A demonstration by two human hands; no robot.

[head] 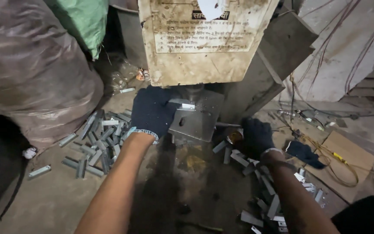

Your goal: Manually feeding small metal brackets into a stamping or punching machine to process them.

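My left hand [152, 112], in a dark knit glove, reaches under the head of a grimy press machine [204, 41] and grips a small shiny metal piece [186, 104] lying on the steel base plate [200, 123]. My right hand [256, 138], also gloved, rests low to the right of the plate on a heap of grey metal strips [268, 197]; whether it holds one is hidden. A pile of similar flat metal strips [100, 141] lies left of my left forearm.
A large brown plastic sack [31, 69] and a green sack [83, 19] stand at the left. A spare dark glove [304, 152], yellow cord [334, 160], a cardboard sheet [351, 151] and loose wires lie at the right. The surface is dusty and oil-stained.
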